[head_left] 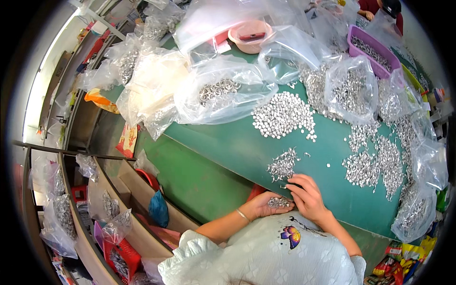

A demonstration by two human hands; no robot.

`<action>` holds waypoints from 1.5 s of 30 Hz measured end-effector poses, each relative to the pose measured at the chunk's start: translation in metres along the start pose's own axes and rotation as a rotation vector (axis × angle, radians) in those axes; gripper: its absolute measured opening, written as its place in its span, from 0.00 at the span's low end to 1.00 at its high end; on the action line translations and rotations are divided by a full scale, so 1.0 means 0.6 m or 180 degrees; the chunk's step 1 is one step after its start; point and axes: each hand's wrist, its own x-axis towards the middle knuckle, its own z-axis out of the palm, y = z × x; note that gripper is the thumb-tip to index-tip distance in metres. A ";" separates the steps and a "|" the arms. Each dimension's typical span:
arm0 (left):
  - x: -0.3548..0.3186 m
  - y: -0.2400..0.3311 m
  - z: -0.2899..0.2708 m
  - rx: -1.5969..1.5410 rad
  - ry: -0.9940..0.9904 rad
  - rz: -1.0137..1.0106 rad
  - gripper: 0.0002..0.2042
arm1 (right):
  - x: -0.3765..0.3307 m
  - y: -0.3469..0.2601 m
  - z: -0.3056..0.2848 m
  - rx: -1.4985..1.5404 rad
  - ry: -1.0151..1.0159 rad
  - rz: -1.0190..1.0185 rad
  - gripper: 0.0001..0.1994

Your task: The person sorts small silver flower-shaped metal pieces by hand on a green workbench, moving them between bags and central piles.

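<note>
My left hand (260,206) is cupped at the table's near edge, with a small heap of silvery metal parts (279,203) in its palm. Just beside it, my right hand (308,195) has thumb and fingers drawn together, and a tiny metal piece (283,186) shows at the fingertips. Right beyond those fingertips lies a loose pile of small, slim metal pieces (283,165) on the green tabletop (228,147). Farther back spreads a larger patch of round, whitish metal pieces (283,115).
To the right, more metal parts (370,166) lie in heaps beside clear bags (351,90). Behind stand a bag of ring-shaped parts (221,90), a pink bowl (250,43) and a purple basket (373,50). Shelving with bagged parts (64,213) is at left. Another person (380,9) sits far right.
</note>
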 end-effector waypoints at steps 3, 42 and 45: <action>-0.035 0.000 0.000 -0.0025 0.0439 0.0083 0.15 | -0.013 0.008 0.003 0.0200 0.0417 0.0392 0.12; 0.134 0.149 0.370 -0.0212 -0.0181 0.1394 0.11 | -0.099 0.062 -0.031 0.1834 0.2365 0.1474 0.14; 0.136 0.154 0.411 -0.0086 0.0067 0.1662 0.11 | -0.098 0.062 -0.033 0.1843 0.2357 0.1539 0.14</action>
